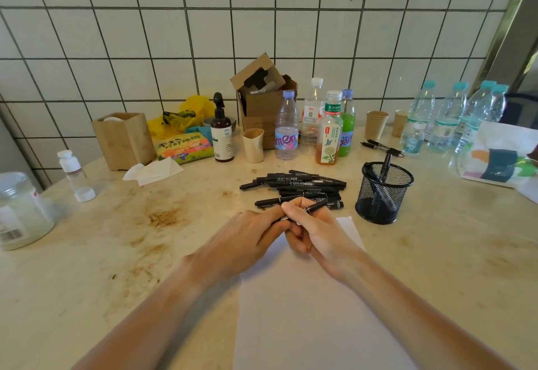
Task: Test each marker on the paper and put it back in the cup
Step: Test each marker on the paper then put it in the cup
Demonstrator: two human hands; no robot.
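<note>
Both hands meet over the far end of a white sheet of paper (305, 311). My right hand (317, 232) grips a black marker (316, 206) that points up and to the right. My left hand (247, 238) holds the marker's lower end, fingers curled round it. A pile of several black markers (297, 187) lies just beyond the hands. To the right stands a black mesh cup (382, 195) with two markers inside.
Bottles (286, 125) and a cardboard box (262, 98) stand at the back of the stained table (116, 253). More water bottles (454, 116) and paper cups (376, 124) crowd the right. A jar (20, 212) and small bottle (74, 174) sit left.
</note>
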